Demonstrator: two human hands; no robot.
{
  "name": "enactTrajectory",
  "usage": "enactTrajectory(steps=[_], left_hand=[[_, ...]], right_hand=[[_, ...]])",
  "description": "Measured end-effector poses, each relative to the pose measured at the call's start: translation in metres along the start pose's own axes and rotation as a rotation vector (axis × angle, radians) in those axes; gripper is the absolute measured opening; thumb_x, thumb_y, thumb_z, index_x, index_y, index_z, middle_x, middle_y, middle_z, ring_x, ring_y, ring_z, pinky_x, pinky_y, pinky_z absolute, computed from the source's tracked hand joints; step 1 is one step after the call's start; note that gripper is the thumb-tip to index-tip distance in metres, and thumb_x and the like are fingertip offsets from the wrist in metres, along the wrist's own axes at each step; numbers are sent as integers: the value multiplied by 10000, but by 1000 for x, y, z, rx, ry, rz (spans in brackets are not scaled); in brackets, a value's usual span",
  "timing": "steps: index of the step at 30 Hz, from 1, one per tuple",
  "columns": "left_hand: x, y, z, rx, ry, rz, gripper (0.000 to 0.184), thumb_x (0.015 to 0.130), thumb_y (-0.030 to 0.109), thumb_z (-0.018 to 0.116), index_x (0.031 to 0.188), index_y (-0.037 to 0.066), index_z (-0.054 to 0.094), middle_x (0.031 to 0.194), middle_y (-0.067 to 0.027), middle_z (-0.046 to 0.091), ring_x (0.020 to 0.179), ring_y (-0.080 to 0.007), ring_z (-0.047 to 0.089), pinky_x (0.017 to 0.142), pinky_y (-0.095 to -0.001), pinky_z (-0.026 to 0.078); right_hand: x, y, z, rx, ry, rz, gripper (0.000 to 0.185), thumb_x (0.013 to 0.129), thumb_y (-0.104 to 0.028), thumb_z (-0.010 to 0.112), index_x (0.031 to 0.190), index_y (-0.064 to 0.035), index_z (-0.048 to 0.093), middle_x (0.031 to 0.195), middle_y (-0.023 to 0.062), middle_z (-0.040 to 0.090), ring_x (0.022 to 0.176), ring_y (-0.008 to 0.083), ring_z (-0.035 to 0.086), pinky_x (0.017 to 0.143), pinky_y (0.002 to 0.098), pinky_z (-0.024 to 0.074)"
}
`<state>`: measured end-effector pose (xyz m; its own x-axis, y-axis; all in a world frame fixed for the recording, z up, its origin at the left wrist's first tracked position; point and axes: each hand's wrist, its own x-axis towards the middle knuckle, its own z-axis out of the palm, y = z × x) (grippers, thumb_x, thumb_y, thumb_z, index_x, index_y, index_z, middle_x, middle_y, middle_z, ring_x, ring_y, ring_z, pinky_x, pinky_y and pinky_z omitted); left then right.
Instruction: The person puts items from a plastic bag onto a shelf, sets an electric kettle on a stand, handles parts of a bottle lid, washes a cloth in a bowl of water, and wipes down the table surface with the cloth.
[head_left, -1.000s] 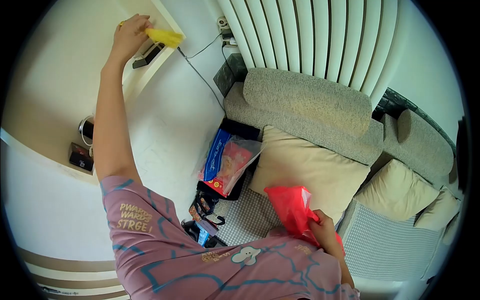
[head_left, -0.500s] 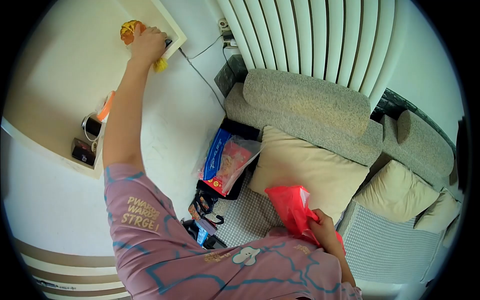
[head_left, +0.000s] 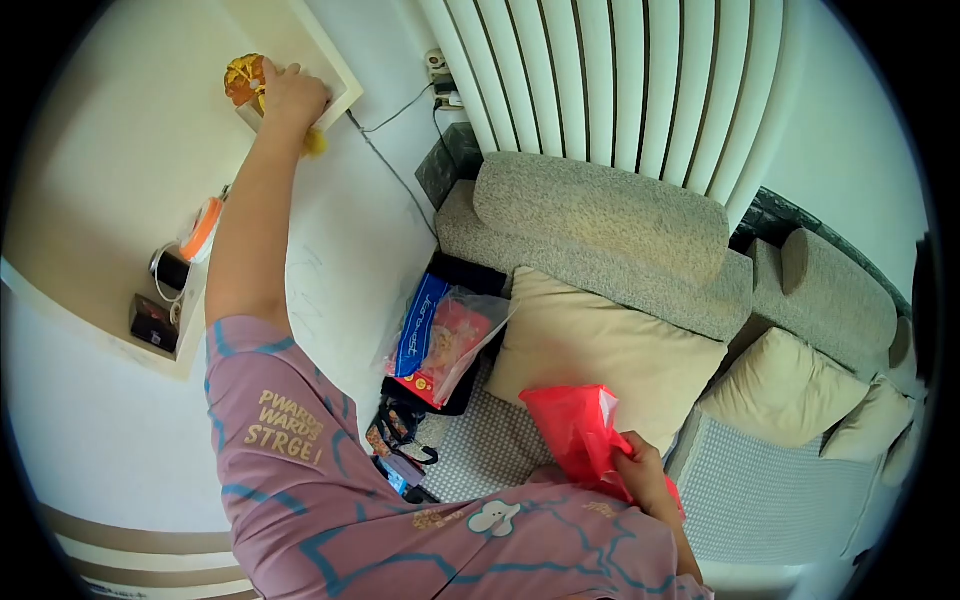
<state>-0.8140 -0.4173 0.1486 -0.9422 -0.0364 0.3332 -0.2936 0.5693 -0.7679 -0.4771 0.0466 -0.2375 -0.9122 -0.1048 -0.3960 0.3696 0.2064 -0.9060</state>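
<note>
At the upper left, my left hand [head_left: 297, 97] is stretched out to the corner of a wall shelf [head_left: 348, 92], its fingers closed over part of an orange and gold ornament [head_left: 245, 80]. A yellow tassel [head_left: 315, 143] hangs just below the hand. The hand hides the middle of the ornament and most of the fingertips. Low in front of my body, my right hand [head_left: 640, 468] grips the gathered edge of a red plastic bag [head_left: 575, 425]. The bag hangs crumpled, and its inside is not visible.
A roll of orange-edged tape [head_left: 203, 228], a dark cylinder [head_left: 170, 270] and a small dark box [head_left: 153, 322] stand on the shelf. Below are a grey sofa [head_left: 600, 215], a beige cushion [head_left: 600, 340] and a clear bag with a blue strip [head_left: 422, 325]. A white radiator [head_left: 610, 80] stands behind.
The view has shifted slightly, so the room sits lower and more to the left. My left hand has moved slightly at the shelf corner. My right hand still holds the red bag.
</note>
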Motion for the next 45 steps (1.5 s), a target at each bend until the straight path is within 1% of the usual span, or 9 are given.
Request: enactTrajectory(steps=[12, 16, 20, 25, 30, 33, 38, 42, 45], left_hand=[[-47, -26, 5, -73, -47, 51, 214, 913, 298, 569, 938, 190, 752, 927, 3, 706, 1176, -201, 520, 1116, -584, 165], [-69, -3, -1, -272, 626, 105, 337, 972, 342, 510, 1220, 162, 651, 1335, -3, 593, 1323, -210, 453, 1135, -544, 218], [-171, 93, -61, -1785, -27, 337, 523, 960, 374, 566, 1422, 145, 473, 1433, -115, 498, 1349, -253, 436, 1142, -368, 282], [-282, 199, -76, -1784, -92, 596, 681, 892, 273, 687, 1476, 104, 380, 1476, -131, 436, 1350, -223, 412, 1108, -337, 336], [-303, 226, -84, -2086, -292, 570, 517, 793, 86, 770, 1281, 55, 602, 1185, -53, 657, 1082, -134, 597, 942, -273, 470], [-302, 219, -100, -2358, -355, 209, 331, 832, 61, 736, 1153, 12, 669, 985, -34, 706, 882, -87, 636, 835, -253, 509], [-286, 199, -93, -2609, -96, -194, 249, 882, 63, 692, 1118, -16, 670, 1009, -81, 706, 897, -116, 648, 838, -267, 518], [-272, 192, -92, -2751, -79, -256, 333, 919, 173, 672, 1198, -1, 618, 1157, -111, 665, 1054, -204, 639, 909, -340, 511], [-268, 196, -97, -2783, -125, -363, 326, 909, 179, 685, 1150, -35, 636, 1103, -139, 677, 1008, -187, 644, 867, -305, 519]], right_hand=[[3, -32, -2, -122, -85, -48, 226, 843, -35, 589, 1060, 2, 641, 850, 148, 685, 722, 172, 667, 644, 331, 551], [23, -35, -21, -363, -61, -265, 289, 850, -62, 583, 1130, -30, 645, 967, 181, 695, 891, 272, 677, 811, 375, 519], [31, -87, -42, -173, -131, -334, 247, 931, -131, 603, 1152, -23, 620, 873, 129, 671, 766, 161, 621, 728, 293, 501], [17, -132, -63, 12, -241, -356, 239, 969, -167, 591, 1129, 8, 621, 916, 0, 601, 830, 82, 535, 761, 232, 454], [9, -153, -87, -252, -219, -579, 344, 960, -244, 608, 1211, -10, 583, 1066, 78, 649, 978, 163, 595, 850, 290, 478], [-2, -174, -140, -528, 24, -779, 571, 955, -373, 587, 1389, -28, 451, 1343, 146, 559, 1259, 259, 515, 1053, 371, 399], [31, -97, -251, -74, 354, -714, 669, 930, -296, 596, 1469, -9, 322, 1498, 165, 384, 1377, 267, 380, 1146, 388, 282], [24, -39, -170, 123, -269, -649, 828, 859, -196, 694, 1511, -21, 215, 1552, 111, 273, 1427, 216, 260, 1164, 368, 236], [40, -20, -123, 162, -176, -587, 734, 873, -230, 706, 1466, -16, 328, 1477, 108, 405, 1348, 202, 393, 1114, 353, 323]])
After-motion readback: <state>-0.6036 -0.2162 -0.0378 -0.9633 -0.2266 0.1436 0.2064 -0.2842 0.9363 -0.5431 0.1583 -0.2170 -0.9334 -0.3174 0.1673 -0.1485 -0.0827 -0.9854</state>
